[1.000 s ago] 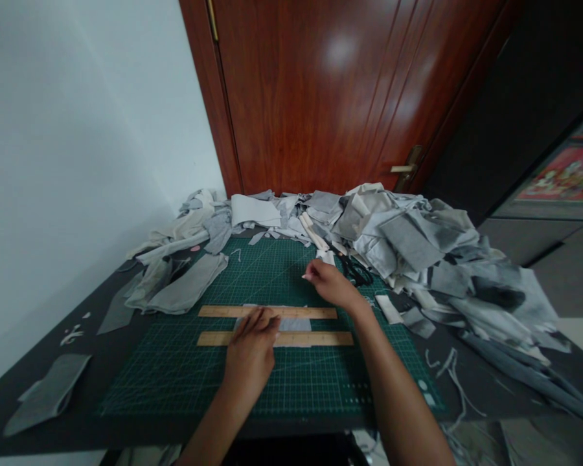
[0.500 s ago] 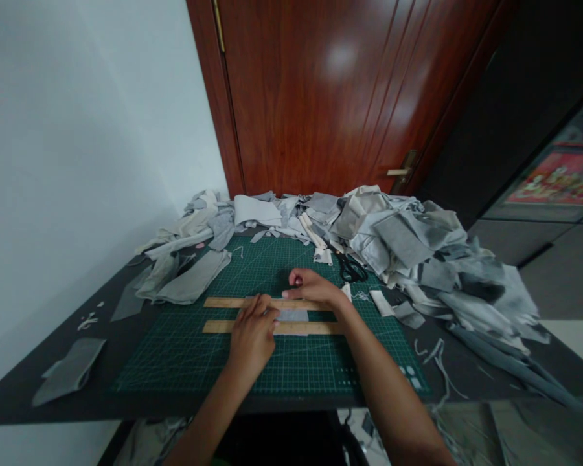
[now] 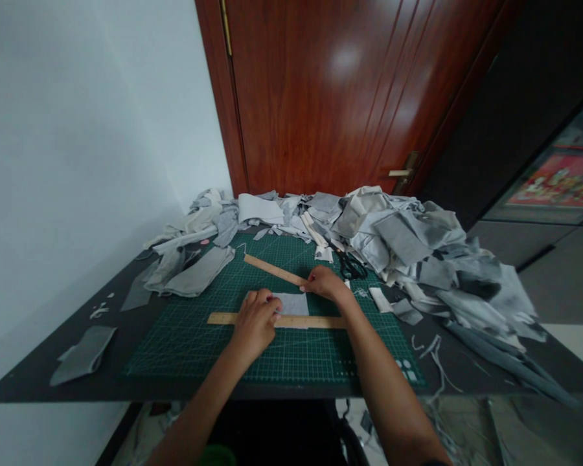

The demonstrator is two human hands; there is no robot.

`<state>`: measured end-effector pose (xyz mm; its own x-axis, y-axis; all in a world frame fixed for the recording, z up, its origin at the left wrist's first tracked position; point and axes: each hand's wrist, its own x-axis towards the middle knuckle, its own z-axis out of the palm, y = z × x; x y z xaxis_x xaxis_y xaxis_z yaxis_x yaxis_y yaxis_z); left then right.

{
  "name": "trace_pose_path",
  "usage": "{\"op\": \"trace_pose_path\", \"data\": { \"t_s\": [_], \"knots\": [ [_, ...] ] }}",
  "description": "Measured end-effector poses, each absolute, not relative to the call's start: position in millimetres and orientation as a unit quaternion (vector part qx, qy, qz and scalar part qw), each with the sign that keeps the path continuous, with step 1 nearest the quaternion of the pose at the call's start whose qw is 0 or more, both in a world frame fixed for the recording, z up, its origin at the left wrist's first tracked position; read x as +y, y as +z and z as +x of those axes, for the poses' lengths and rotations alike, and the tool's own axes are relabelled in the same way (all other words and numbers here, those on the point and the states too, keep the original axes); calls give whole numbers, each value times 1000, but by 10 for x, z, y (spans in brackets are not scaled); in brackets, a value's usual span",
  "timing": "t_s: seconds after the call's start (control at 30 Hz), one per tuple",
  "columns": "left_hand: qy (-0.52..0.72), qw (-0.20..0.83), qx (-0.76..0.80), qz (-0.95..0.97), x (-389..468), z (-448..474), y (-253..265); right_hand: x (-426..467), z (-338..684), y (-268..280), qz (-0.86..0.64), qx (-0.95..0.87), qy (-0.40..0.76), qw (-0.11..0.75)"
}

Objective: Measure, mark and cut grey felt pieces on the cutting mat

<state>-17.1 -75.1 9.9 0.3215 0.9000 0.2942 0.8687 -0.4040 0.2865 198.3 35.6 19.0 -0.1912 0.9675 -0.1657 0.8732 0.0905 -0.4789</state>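
Note:
A small piece of light grey fabric (image 3: 294, 303) lies on the green cutting mat (image 3: 189, 349). Across its near part runs a wooden ruler (image 3: 315, 321). My left hand (image 3: 255, 320) rests over this ruler and the fabric's left side, its fingers bent and close together, holding them down. My right hand (image 3: 324, 283) pinches the right end of a second wooden ruler (image 3: 274, 269), which slants across the mat beyond the fabric. What lies under my left palm is hidden.
Black-handled scissors (image 3: 352, 265) lie to the right, beside a large heap of grey and cream fabric scraps (image 3: 403, 239). More scraps (image 3: 199, 272) line the back and left. A folded grey piece (image 3: 85, 353) sits at the table's left. Loose threads (image 3: 437, 362) hang near the right front edge.
My right hand has taken hold of the far ruler and swung it off the fabric, its left end now farther back. My left hand stays on the near ruler.

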Motion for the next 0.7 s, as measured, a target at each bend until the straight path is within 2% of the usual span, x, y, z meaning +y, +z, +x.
{"op": "trace_pose_path", "data": {
  "t_s": [0.2,0.43,0.57,0.7],
  "knots": [
    [190,111,495,841,-653,-216,66,356,2021,218,-655,-709,242,101],
    [232,143,459,846,-581,-266,-50,300,1878,300,-583,-731,311,171],
    [262,162,446,840,-542,-285,-137,274,1680,192,-575,-722,350,158],
    [286,177,437,834,-519,-298,-184,274,1653,156,-602,-715,324,147]
  ]
}}
